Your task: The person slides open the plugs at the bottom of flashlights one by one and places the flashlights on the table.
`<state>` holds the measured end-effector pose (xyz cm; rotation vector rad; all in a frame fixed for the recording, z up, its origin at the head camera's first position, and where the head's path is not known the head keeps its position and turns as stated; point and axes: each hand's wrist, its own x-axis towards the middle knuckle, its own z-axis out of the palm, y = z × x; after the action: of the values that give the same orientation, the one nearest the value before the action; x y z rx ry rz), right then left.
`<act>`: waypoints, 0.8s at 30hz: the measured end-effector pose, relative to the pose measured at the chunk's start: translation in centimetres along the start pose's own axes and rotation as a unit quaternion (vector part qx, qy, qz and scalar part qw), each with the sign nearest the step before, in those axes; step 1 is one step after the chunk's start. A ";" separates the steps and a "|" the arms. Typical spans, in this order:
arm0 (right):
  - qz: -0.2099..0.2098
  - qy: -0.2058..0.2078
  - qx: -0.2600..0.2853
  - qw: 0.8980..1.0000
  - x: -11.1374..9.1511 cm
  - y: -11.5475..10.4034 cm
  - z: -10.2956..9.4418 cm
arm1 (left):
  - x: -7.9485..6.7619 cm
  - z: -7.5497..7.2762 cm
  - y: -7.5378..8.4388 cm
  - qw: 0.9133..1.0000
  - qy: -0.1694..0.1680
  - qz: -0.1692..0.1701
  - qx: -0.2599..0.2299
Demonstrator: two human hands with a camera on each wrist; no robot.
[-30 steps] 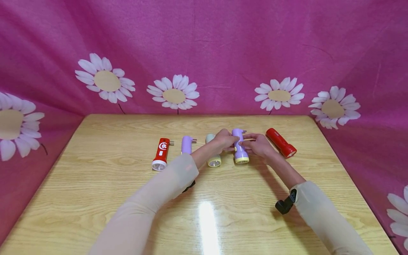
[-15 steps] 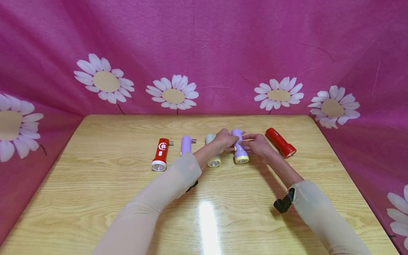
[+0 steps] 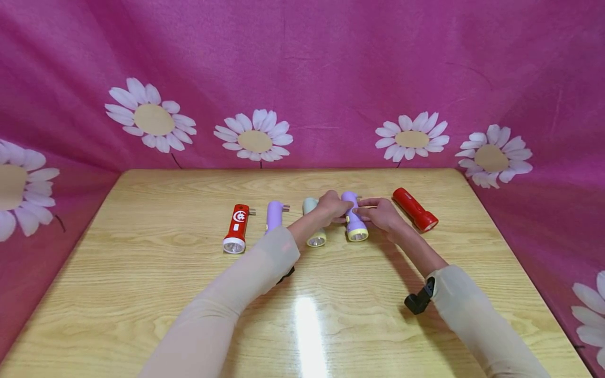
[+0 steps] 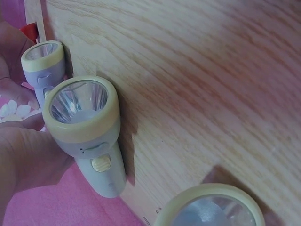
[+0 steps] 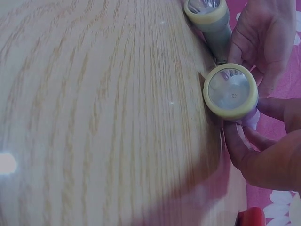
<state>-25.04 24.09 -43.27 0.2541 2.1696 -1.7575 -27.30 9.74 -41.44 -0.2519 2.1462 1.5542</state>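
A purple flashlight [image 3: 355, 224] with a pale yellow rim lies on the table, its lens toward me and its plug prongs partly showing at the far end. My left hand [image 3: 331, 207] pinches its body from the left, thumb on top. From the right side, my right hand [image 3: 384, 214] holds the same flashlight between thumb and fingers, as the right wrist view also shows. Just left of it, partly behind my left wrist, lies a grey-green flashlight [image 3: 316, 239], seen close up in the left wrist view with its ribbed switch [image 4: 101, 163].
On the wooden table [image 3: 156, 294], a second purple flashlight [image 3: 274, 215] lies half covered by my left sleeve. A red and white flashlight [image 3: 238, 226] is at the far left of the row, a red one [image 3: 415, 210] at the right. Pink flowered cloth [image 3: 326, 79] hangs behind.
The purple flashlight between my hands has rolled slightly, and its prongs show less now. Both hands keep their hold on it; the other flashlights stay in place.
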 end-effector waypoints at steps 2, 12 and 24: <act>0.003 0.002 0.001 1.000 0.0 0.0 0.0 | 0.1 0.0 -0.1 1.000 0.000 -0.001 -0.001; 0.001 0.009 -0.007 1.000 0.1 0.2 0.0 | 0.7 0.2 -0.2 1.000 0.005 -0.007 0.015; 0.000 0.001 -0.013 1.000 0.1 0.3 0.0 | 0.7 0.3 -0.2 1.000 0.010 -0.009 0.005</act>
<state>-25.04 24.16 -43.59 0.2494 2.1923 -1.7280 -27.78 10.05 -42.03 -0.2841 2.1600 1.5372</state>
